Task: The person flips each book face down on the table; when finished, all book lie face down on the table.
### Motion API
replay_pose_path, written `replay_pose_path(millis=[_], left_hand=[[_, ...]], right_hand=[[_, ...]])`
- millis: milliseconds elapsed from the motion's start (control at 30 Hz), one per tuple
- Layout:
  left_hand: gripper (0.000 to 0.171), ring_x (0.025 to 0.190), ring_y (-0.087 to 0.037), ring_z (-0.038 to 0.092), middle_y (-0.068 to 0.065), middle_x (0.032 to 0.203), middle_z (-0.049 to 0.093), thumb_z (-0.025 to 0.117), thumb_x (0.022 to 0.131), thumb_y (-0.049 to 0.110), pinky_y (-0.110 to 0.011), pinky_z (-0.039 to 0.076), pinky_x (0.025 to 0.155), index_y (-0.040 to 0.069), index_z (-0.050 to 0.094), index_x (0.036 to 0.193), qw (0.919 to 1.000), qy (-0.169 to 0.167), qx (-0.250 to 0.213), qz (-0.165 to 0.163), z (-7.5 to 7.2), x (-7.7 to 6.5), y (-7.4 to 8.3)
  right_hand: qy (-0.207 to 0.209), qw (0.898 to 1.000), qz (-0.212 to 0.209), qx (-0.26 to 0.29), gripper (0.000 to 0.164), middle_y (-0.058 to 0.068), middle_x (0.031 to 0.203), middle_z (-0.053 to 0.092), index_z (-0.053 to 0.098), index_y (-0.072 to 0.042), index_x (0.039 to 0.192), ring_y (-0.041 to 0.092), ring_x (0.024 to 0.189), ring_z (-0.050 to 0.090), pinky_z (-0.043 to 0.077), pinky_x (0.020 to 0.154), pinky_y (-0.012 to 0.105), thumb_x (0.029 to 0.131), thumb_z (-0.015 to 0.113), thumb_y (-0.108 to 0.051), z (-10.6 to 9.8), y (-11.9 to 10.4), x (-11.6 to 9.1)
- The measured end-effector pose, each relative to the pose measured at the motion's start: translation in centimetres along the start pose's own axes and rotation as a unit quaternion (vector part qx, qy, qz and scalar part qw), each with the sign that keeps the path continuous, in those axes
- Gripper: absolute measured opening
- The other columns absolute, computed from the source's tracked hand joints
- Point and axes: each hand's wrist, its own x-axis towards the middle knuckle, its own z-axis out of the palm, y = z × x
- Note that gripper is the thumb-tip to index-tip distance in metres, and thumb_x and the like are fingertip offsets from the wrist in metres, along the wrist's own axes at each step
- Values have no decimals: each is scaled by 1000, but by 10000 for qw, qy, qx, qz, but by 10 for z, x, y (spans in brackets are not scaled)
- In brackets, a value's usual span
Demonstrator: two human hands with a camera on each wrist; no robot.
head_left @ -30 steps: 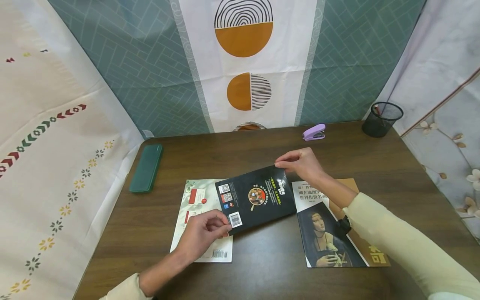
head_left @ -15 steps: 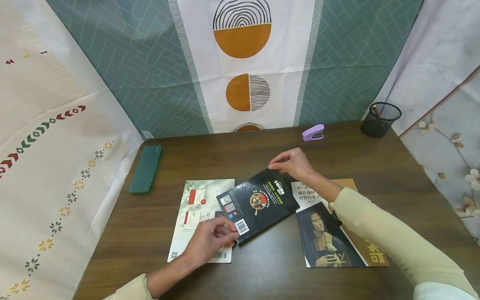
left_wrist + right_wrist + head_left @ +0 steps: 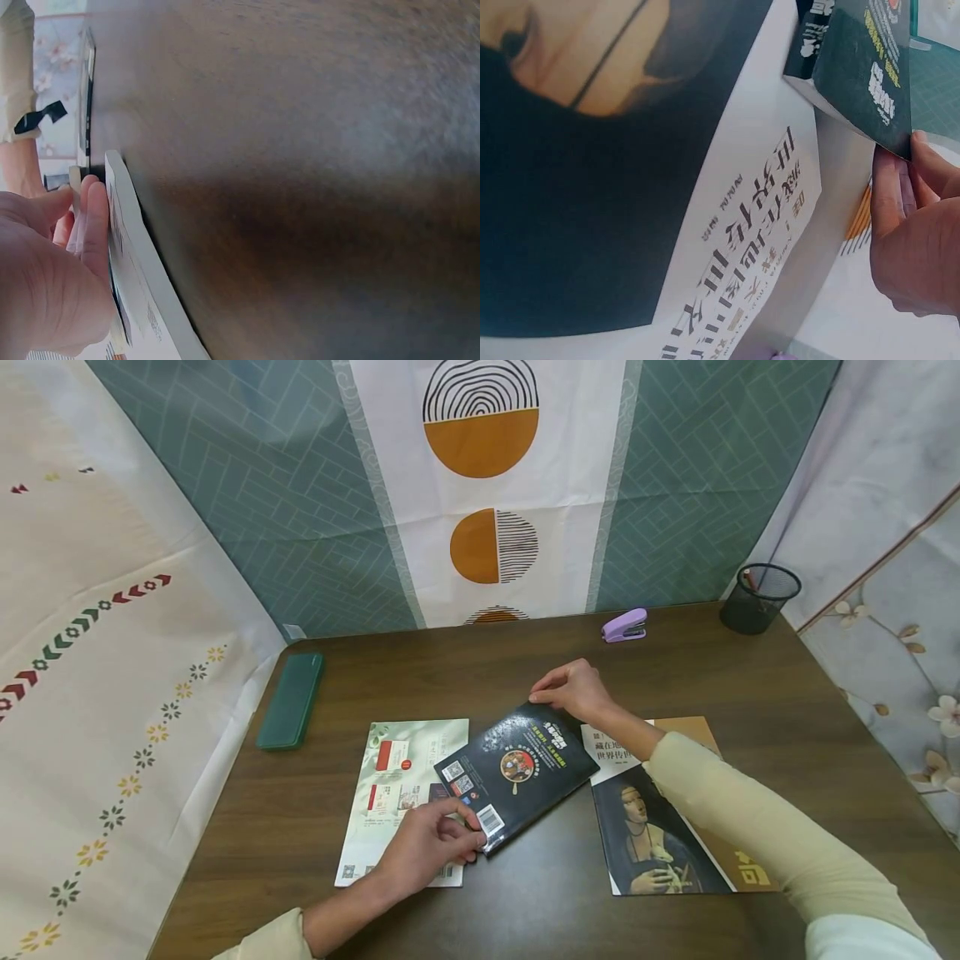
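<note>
A black book with a barcode, QR codes and a round food picture lies tilted between my hands, back cover up. My left hand pinches its near left corner by the barcode. With thumb and fingers, my right hand grips the far corner, which the right wrist view shows raised. Under the black book's left end is a pale green and white book, partly covered. To the right lies a book with a portrait of a woman, its upper part crossed by my right forearm.
A green case lies at the table's left. At the back are a purple stapler and a black mesh pen holder. Patterned cloths hang behind and at both sides of the wooden table.
The black book has turned: its far corner, with my right hand, moved left, and its near left corner, with my left hand, moved right and nearer. Both hands keep their hold.
</note>
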Motion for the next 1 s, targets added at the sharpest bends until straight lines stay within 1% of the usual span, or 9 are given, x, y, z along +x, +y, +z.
replay_pose_path(millis=[67, 267, 400, 500, 600, 700, 833, 933, 1000], left_hand=[[13, 71, -23, 76, -7, 80, 79, 81, 94, 8, -30, 64, 68, 8, 70, 99, 10000, -21, -32, -68, 1, 0, 0], [13, 69, -23, 76, -5, 80, 79, 81, 95, 9, -31, 64, 66, 8, 69, 101, 9998, -83, 164, 22, 1, 1, 1], [15, 69, -22, 76, -4, 79, 79, 80, 96, 11, -30, 63, 66, 8, 68, 104, 9993, -160, 345, 42, 0, 2, 2], [15, 66, -20, 76, -1, 76, 78, 80, 96, 12, -28, 62, 62, 9, 68, 105, 9980, -194, 598, 109, 0, 2, 3], [16, 64, -16, 74, 2, 74, 77, 81, 96, 14, -25, 58, 59, 12, 67, 105, 9956, -229, 887, 180, 0, 3, 3], [16, 64, -14, 74, 4, 73, 77, 81, 96, 13, -23, 55, 57, 13, 69, 106, 9938, -284, 1061, 164, -1, 4, 5], [15, 65, -13, 74, 5, 74, 77, 81, 95, 11, -23, 55, 58, 12, 73, 108, 9913, -392, 1250, 145, -3, 4, 9], [14, 65, -12, 74, 6, 75, 77, 80, 95, 9, -23, 55, 57, 10, 75, 109, 9883, -432, 1441, 236, -7, 4, 14], [14, 64, -11, 73, 6, 76, 77, 80, 96, 8, -24, 55, 56, 9, 76, 109, 9864, -406, 1557, 325, -10, 6, 16]], right_hand=[[-6, 10000, 44, -45, 14, 13, 103, 79, 84, -3, 102, 25, 90, 75, 64, 80, 39, 91, 86, -11, 1, 1, 1], [-53, 9998, -19, -209, 16, 13, 101, 80, 83, 0, 105, 24, 91, 76, 63, 78, 34, 90, 86, -7, 6, 6, 3], [-108, 9993, -112, -326, 18, 13, 102, 81, 82, 0, 108, 27, 97, 77, 62, 85, 39, 91, 85, -6, 8, 8, 3], [-187, 9990, -173, -376, 20, 13, 106, 80, 81, 0, 110, 30, 102, 77, 60, 92, 44, 91, 84, -5, 8, 8, 3], [-259, 9986, -240, -405, 21, 13, 108, 80, 81, 0, 112, 30, 105, 76, 59, 94, 46, 91, 84, -4, 9, 8, 3], [-306, 9980, -354, -427, 24, 14, 111, 80, 80, 0, 116, 31, 107, 75, 59, 95, 47, 92, 83, -5, 9, 9, 2], [-313, 9980, -495, -236, 32, 15, 119, 78, 77, 1, 125, 31, 113, 73, 58, 98, 47, 95, 81, -10, 8, 11, 2], [-351, 9980, -519, 72, 40, 15, 128, 75, 73, -1, 134, 31, 121, 70, 57, 100, 46, 97, 81, -13, 7, 13, 0], [-462, 9970, -533, 313, 47, 15, 138, 70, 68, -1, 140, 32, 129, 65, 55, 104, 47, 97, 81, -13, 5, 12, -2]])
